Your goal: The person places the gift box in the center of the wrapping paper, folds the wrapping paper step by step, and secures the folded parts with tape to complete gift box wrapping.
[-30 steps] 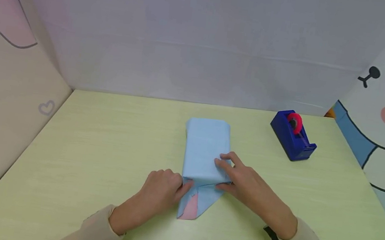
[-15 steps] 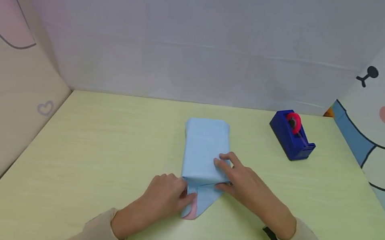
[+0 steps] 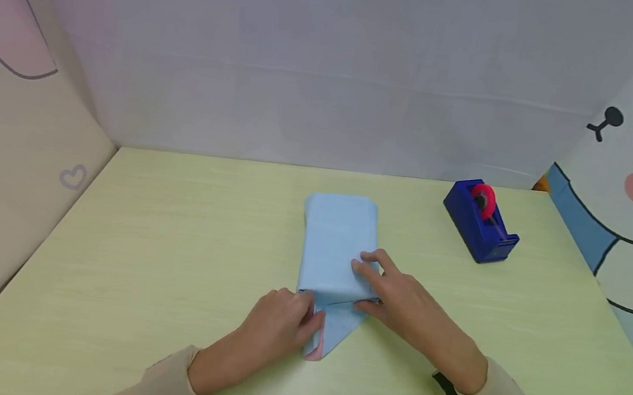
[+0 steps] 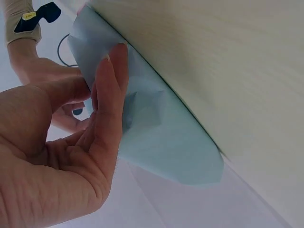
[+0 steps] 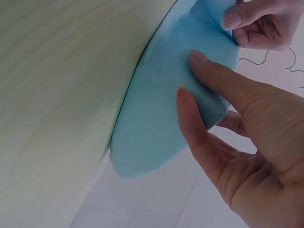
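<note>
A flat parcel in light blue wrapping paper [image 3: 339,240] lies on the table, long side pointing away from me. From its near end sticks out a paper flap [image 3: 341,321], tapered, with a strip of pink underside showing. My left hand [image 3: 276,322] pinches the flap's left edge, its thumb lying over the paper. In the left wrist view, two fingers of that hand run along the parcel's side. My right hand [image 3: 405,302] grips the parcel's near right corner, thumb at the end face and fingers at the top and side, as the right wrist view also shows.
A blue tape dispenser [image 3: 481,226] with a pink-red roll stands at the back right of the pale yellow-green table [image 3: 187,220]. A pale wall panel [image 3: 328,106] rises behind the table. Printed panels flank it on both sides.
My left hand has shifted to the right, folding the flap's left edge inward, so the flap is narrower and less pink shows. My right hand stays in place on the parcel.
</note>
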`<move>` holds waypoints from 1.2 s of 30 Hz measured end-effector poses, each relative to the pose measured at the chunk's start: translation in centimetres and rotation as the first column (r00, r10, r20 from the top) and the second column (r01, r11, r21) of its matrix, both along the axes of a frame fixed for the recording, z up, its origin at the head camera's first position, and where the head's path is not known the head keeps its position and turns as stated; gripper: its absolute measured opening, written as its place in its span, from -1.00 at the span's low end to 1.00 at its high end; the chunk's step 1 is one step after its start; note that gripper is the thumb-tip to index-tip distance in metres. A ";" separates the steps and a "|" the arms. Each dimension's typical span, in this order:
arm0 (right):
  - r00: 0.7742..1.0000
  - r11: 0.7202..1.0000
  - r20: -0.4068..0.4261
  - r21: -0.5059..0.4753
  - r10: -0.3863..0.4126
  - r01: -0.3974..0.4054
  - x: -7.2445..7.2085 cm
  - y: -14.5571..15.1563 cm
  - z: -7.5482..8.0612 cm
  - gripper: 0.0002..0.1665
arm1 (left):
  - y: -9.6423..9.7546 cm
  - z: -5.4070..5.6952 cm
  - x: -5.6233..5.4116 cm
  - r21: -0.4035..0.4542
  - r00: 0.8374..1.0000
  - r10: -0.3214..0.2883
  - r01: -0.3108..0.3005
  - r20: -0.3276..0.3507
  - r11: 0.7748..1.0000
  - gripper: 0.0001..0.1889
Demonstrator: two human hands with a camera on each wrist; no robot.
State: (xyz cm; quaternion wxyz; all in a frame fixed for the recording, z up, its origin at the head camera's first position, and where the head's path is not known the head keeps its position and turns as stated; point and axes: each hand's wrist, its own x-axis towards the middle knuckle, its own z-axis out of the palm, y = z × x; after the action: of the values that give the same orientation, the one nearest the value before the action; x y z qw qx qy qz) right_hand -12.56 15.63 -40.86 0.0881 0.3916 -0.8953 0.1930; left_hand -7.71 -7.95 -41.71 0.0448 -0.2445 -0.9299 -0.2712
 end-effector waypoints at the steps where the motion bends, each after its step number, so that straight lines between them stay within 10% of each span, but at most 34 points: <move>1: 1.000 1.000 0.001 0.003 -0.002 0.002 0.0 0.0 0.0 -0.28 | 0.0 -0.1 0.0 0.004 1.000 -0.005 0.005 0.012 1.000 -0.63; 17: 1.000 1.000 -0.003 0.004 0.000 0.000 0.0 0.1 0.1 -0.30 | 0.0 0.0 0.4 -0.118 0.975 -0.154 0.136 -0.158 0.984 -0.69; 36: 1.000 1.000 0.012 0.002 -0.005 0.005 0.0 0.0 0.1 -0.30 | 1.2 -0.6 0.0 -0.206 0.957 -0.113 0.058 -0.268 0.977 -0.72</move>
State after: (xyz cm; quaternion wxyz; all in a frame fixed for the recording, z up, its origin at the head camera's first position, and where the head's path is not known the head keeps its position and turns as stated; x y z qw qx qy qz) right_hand -12.55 15.65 -40.72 0.0830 0.3883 -0.8970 0.1942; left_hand -7.74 -6.74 -42.30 0.1392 -0.3236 -0.9249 -0.1431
